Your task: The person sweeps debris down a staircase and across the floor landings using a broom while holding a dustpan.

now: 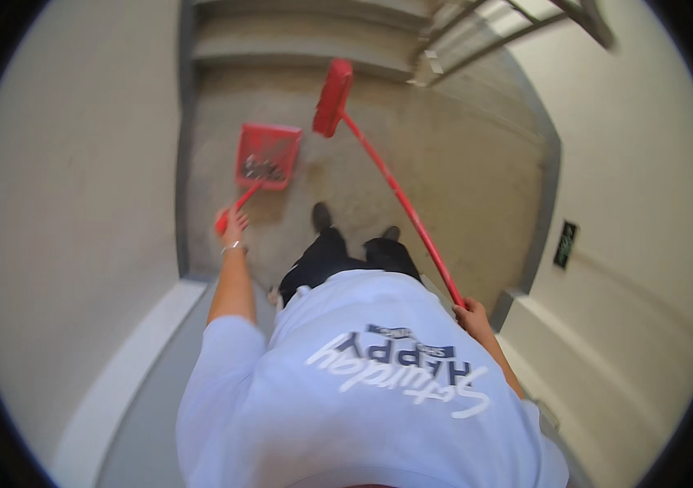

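Note:
My left hand [233,224] grips the short handle of a red dustpan [270,149], held out ahead on my left. Grey debris lies in the dustpan's pan near the handle side. With my right hand [473,317], low at my right side, I hold the end of the long red handle of a broom [404,201]. The broom's red head [333,97] is farther forward, to the right of the dustpan and apart from it, near the lowest step. Whether the broom head touches the floor I cannot tell.
Concrete steps [303,36] rise ahead, with a metal handrail [493,46] at their right. Pale walls with grey skirting stand on both sides. A small dark sign [565,245] is on the right wall. My dark shoes are on the concrete landing [462,158].

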Available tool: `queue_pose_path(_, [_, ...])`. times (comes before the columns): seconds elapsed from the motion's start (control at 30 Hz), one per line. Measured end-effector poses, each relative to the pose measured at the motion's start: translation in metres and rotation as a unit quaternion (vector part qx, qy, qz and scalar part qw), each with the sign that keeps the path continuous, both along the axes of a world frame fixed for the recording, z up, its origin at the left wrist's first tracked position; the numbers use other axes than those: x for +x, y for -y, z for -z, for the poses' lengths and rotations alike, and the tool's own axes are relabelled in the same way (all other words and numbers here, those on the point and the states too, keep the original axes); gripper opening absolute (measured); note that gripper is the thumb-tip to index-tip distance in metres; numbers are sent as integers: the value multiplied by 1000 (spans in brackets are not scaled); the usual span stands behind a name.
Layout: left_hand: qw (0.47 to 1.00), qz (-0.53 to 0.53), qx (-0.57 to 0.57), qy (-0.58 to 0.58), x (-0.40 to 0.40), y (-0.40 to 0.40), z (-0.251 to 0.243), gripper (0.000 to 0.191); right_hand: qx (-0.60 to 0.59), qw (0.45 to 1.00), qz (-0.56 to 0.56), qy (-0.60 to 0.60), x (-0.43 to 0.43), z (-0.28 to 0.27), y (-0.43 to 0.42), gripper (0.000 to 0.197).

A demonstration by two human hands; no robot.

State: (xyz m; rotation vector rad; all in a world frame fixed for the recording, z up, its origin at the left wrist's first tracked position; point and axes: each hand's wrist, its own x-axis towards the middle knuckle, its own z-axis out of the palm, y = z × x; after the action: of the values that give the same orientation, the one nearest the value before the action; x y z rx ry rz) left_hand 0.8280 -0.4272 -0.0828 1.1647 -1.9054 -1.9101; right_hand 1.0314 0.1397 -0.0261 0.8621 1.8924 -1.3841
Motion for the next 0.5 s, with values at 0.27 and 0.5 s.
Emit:
queue_pose_path(0.27, [999, 30, 11, 35, -41, -135, -89, 27, -7, 973, 220, 66, 44, 46, -78, 16])
queue_pose_path(0.5, [995, 84, 27, 54, -12, -218, -85, 28, -232, 866, 436, 79, 87, 71, -116, 23])
